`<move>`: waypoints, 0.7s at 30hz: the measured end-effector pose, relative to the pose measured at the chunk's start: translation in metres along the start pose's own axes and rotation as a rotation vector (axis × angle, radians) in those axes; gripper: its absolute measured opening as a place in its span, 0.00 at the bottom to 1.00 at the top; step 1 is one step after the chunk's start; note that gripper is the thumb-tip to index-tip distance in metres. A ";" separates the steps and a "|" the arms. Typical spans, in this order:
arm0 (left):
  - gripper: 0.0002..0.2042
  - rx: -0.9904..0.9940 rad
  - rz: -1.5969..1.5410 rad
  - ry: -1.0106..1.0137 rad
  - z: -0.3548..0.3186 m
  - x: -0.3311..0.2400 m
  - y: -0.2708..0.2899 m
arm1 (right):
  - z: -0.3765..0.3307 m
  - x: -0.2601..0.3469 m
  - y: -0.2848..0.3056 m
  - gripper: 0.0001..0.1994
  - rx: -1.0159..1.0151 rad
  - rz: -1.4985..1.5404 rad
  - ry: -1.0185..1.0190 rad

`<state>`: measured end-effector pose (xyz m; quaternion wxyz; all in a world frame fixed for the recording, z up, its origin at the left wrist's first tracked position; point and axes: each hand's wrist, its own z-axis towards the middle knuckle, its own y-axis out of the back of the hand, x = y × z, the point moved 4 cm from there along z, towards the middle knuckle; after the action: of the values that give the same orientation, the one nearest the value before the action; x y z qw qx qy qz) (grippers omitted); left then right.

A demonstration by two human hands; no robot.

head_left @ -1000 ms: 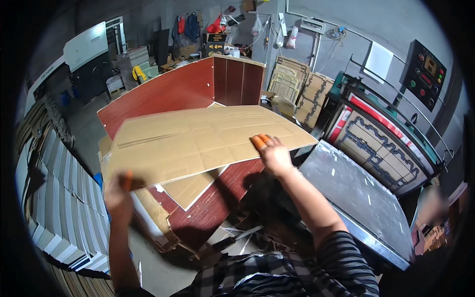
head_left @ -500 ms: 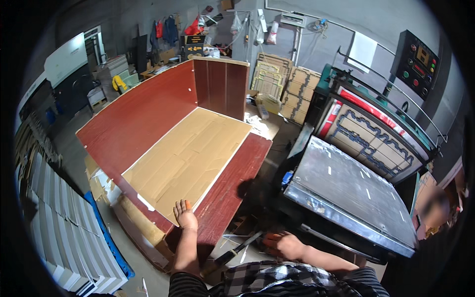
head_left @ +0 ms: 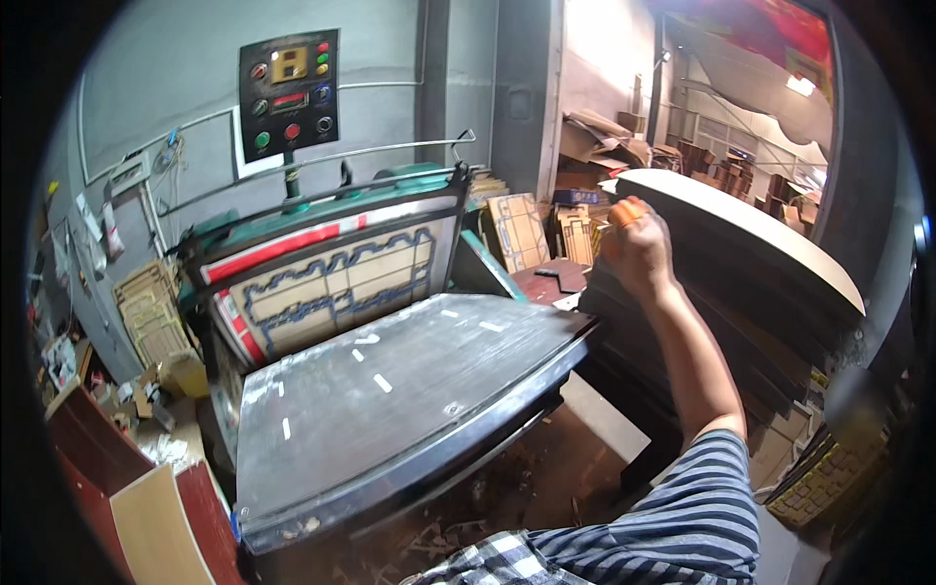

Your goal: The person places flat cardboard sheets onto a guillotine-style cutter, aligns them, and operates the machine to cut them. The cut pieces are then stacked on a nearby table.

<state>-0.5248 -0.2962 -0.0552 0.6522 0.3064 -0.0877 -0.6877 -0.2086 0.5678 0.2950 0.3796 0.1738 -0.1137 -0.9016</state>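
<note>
My right hand [head_left: 639,246] is raised at the end of an outstretched arm, right of centre. Orange coverings show on its fingers, which look curled together; whatever they may hold is hidden. Close behind the hand lies the near-left end of a tall stack of large sheets [head_left: 741,219], pale on top and dark along the side. I cannot tell whether the hand touches it. My left hand is out of view. In the middle, a press stands with its flat metal bed [head_left: 400,385] lowered toward me. Its raised plate [head_left: 341,283] carries a board with dark wavy strips.
A black control panel [head_left: 290,95] with coloured buttons hangs above the press. At lower left are a dark red table [head_left: 97,439] and a tan board [head_left: 161,522]. Patterned boards [head_left: 517,232] lean behind the press. Scraps litter the floor below its bed.
My view has swung right, from the red table to the press and sheet stack. The right hand has risen from low by my body toward the stack; the left hand has left view.
</note>
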 end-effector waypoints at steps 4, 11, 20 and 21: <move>0.22 -0.032 -0.170 -0.185 0.040 -0.139 -0.013 | 0.026 -0.176 0.038 0.41 0.394 -0.617 -0.541; 0.19 0.433 -0.513 -0.203 0.021 -0.252 -0.090 | -0.044 -0.306 0.049 0.19 0.592 -0.749 -0.513; 0.17 0.363 -0.613 -0.354 0.048 -0.270 -0.067 | -0.015 -0.226 0.043 0.39 0.393 -0.741 -0.317; 0.15 0.380 -0.624 -0.328 0.044 -0.273 -0.067 | -0.018 -0.235 0.044 0.44 0.482 -0.780 -0.392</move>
<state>-0.6152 -0.0399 0.0293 0.3212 0.3197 -0.2188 -0.8641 -0.0196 0.7060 0.3465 -0.0653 0.1136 -0.3147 -0.9401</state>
